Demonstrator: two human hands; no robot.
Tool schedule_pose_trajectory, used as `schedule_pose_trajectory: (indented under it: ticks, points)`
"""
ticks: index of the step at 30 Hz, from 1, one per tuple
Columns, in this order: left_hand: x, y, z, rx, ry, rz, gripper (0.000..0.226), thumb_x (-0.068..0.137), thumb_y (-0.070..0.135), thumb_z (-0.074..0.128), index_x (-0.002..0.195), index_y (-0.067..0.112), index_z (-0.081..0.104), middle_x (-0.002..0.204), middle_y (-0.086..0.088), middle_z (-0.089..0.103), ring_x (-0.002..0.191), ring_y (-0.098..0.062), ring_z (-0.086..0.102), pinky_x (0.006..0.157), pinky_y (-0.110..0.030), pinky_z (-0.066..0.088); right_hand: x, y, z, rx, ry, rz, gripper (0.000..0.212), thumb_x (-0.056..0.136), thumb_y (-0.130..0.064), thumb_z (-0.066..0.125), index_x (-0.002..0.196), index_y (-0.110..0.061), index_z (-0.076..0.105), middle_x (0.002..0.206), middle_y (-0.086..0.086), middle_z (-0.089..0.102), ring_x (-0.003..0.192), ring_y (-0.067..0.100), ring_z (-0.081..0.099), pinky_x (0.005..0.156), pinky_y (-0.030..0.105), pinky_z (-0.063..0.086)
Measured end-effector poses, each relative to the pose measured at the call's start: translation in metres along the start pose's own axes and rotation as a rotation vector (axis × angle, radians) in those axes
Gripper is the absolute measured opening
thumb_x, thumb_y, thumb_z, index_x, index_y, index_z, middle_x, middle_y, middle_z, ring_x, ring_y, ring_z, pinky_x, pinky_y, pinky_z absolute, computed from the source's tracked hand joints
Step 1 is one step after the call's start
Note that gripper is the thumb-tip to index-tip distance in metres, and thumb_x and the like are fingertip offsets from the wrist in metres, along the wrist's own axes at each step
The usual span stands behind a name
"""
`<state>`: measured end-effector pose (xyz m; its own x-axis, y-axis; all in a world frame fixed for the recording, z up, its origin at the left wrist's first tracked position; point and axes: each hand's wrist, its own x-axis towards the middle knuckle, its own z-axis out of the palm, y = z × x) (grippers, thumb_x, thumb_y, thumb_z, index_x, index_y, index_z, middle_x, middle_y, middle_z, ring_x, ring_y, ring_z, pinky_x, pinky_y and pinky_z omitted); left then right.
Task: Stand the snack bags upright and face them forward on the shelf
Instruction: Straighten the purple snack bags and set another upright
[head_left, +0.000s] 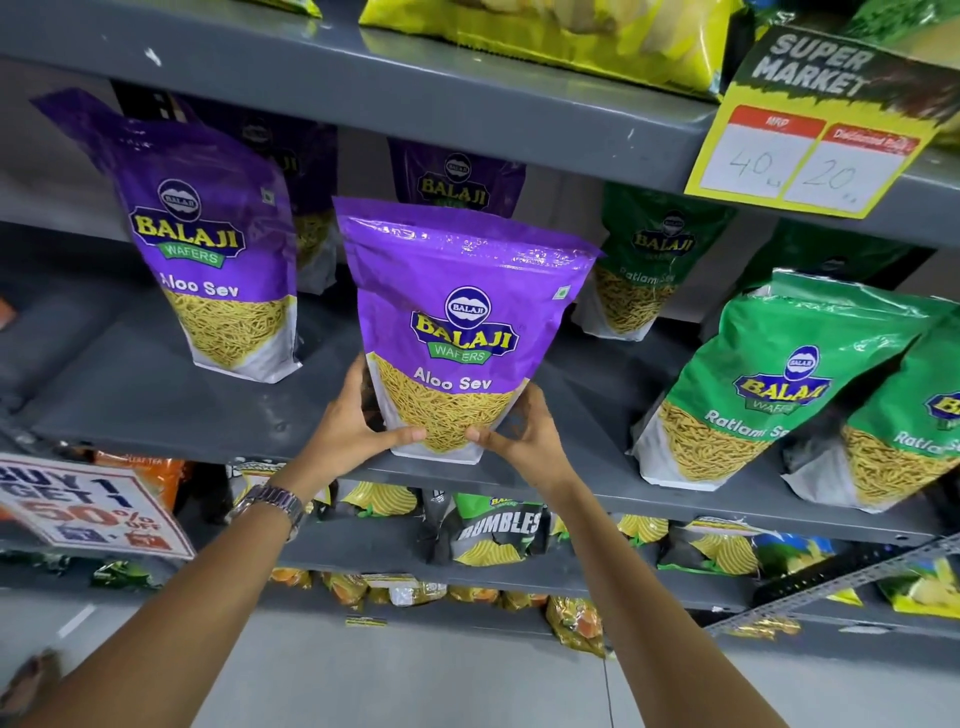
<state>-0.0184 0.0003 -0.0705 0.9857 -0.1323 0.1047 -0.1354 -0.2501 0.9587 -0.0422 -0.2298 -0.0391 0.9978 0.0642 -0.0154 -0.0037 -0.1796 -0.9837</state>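
A purple Aloo Sev bag (462, 317) stands upright at the front edge of the grey shelf (156, 405), label facing me. My left hand (358, 421) grips its lower left corner and my right hand (519, 434) grips its lower right corner, thumbs on the front. Another purple Aloo Sev bag (208, 244) stands upright to the left, facing forward and leaning slightly. Two more purple bags (457, 179) stand further back. Green Ratlami Sev bags (769, 384) stand tilted at the right, with another green bag (649, 260) behind.
A yellow price sign (810, 135) hangs from the shelf above at the right. A "Buy 1 Get 1" sign (88, 506) hangs at the lower left. Lower shelves hold chip bags (493, 530). A wide bare stretch of shelf lies between the two front purple bags.
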Motion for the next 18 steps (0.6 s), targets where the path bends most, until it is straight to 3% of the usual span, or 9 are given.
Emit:
schedule_pose_trajectory:
  ticks: [3,5,7,8,10,11,14,16,18]
  points:
    - [-0.014,-0.005,-0.012,-0.069,0.014,0.026,0.121,0.052,0.05,0.085,0.146,0.042,0.008,0.15,0.013,0.034,0.136,-0.002,0.035,0.106,-0.028,0.036,-0.031,0.006,0.019,0.05,0.265,0.052,0.102,0.066,-0.033,0.084,0.145,-0.019,0.022,0.151,-0.002,0.031,0.138,0.011,0.033,0.112,0.037,0.035]
    - [-0.026,-0.011,-0.034,-0.062,0.148,0.101,0.093,0.064,0.041,0.082,0.139,0.044,0.028,0.139,0.013,0.047,0.128,0.0,0.045,0.1,-0.019,0.04,-0.065,0.021,0.043,0.001,0.392,-0.09,0.074,0.071,-0.032,0.081,0.132,-0.027,0.039,0.132,-0.01,0.047,0.122,0.002,0.046,0.102,0.023,0.039]
    - [-0.037,-0.018,-0.061,-0.036,0.438,0.218,0.05,0.078,0.032,0.073,0.121,0.039,0.049,0.121,0.01,0.06,0.114,-0.005,0.056,0.096,-0.025,0.046,-0.089,0.027,0.075,-0.095,0.22,-0.146,0.049,0.076,-0.029,0.074,0.115,-0.038,0.046,0.106,-0.019,0.055,0.098,-0.003,0.055,0.084,0.015,0.045]
    - [-0.04,-0.022,-0.078,-0.007,0.62,0.268,0.033,0.084,0.028,0.067,0.113,0.036,0.052,0.114,0.01,0.061,0.108,-0.004,0.058,0.095,-0.03,0.048,-0.091,0.025,0.095,-0.141,0.062,-0.133,0.048,0.077,-0.032,0.073,0.115,-0.04,0.046,0.105,-0.02,0.055,0.099,-0.002,0.055,0.083,0.016,0.045]
    - [-0.036,-0.031,-0.113,-0.044,0.924,0.29,0.027,0.088,0.021,0.061,0.11,0.031,0.049,0.11,0.009,0.056,0.1,0.003,0.056,0.091,-0.034,0.046,-0.071,0.015,0.136,-0.209,-0.187,-0.114,0.061,0.076,-0.038,0.073,0.126,-0.041,0.038,0.122,-0.018,0.05,0.116,-0.001,0.049,0.097,0.018,0.042]
    - [-0.029,-0.035,-0.131,-0.104,0.981,0.246,0.034,0.087,0.018,0.063,0.115,0.026,0.046,0.115,0.004,0.054,0.102,0.003,0.053,0.093,-0.032,0.045,-0.05,0.008,0.158,-0.187,-0.213,-0.1,0.07,0.076,-0.035,0.074,0.133,-0.035,0.034,0.132,-0.013,0.046,0.125,0.003,0.045,0.105,0.022,0.039]
    - [-0.001,-0.045,-0.178,-0.11,0.76,-0.015,0.081,0.077,0.009,0.074,0.141,0.01,0.024,0.147,-0.009,0.031,0.129,-0.012,0.036,0.104,-0.03,0.034,0.024,-0.025,0.21,0.008,-0.041,0.005,0.091,0.074,-0.01,0.079,0.144,-0.009,0.021,0.148,0.009,0.033,0.137,0.022,0.035,0.114,0.042,0.033]
    - [0.017,-0.05,-0.199,-0.026,0.512,-0.11,0.101,0.074,0.007,0.075,0.148,0.011,0.006,0.158,-0.008,0.013,0.141,-0.013,0.018,0.111,-0.029,0.022,0.069,-0.044,0.225,-0.036,0.051,0.039,0.099,0.07,-0.007,0.081,0.146,-0.004,0.017,0.15,0.015,0.033,0.138,0.023,0.034,0.115,0.041,0.031]
    - [0.033,-0.051,-0.21,0.005,0.315,-0.08,0.106,0.073,0.004,0.076,0.149,0.013,0.003,0.158,-0.005,0.014,0.142,-0.01,0.015,0.112,-0.023,0.02,0.097,-0.055,0.229,-0.044,0.023,0.014,0.1,0.068,-0.004,0.082,0.145,-0.007,0.019,0.141,0.011,0.042,0.126,0.016,0.041,0.109,0.034,0.036]
